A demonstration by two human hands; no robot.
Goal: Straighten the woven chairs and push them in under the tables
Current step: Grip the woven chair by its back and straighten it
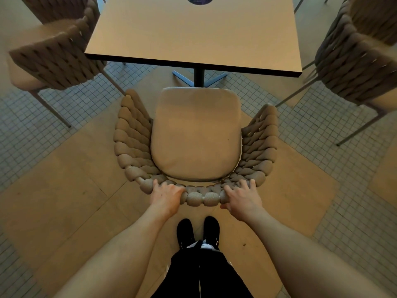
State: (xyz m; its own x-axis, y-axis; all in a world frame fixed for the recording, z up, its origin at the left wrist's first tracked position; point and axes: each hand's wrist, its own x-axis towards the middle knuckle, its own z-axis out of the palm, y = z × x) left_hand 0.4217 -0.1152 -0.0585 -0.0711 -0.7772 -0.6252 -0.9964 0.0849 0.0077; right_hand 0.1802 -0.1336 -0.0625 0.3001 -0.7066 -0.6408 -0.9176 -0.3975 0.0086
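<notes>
Both my hands grip the back rim of the woven chair (196,136) at lower centre, left hand (166,195) and right hand (241,197) curled over it. Its seat faces the table (193,35) squarely, not yet underneath; next I'd judge a straight forward push.

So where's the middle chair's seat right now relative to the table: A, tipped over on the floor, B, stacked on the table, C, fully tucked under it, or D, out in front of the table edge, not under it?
D: the chair stands upright with its whole seat clear of the table edge, both hands on its backrest.
</notes>
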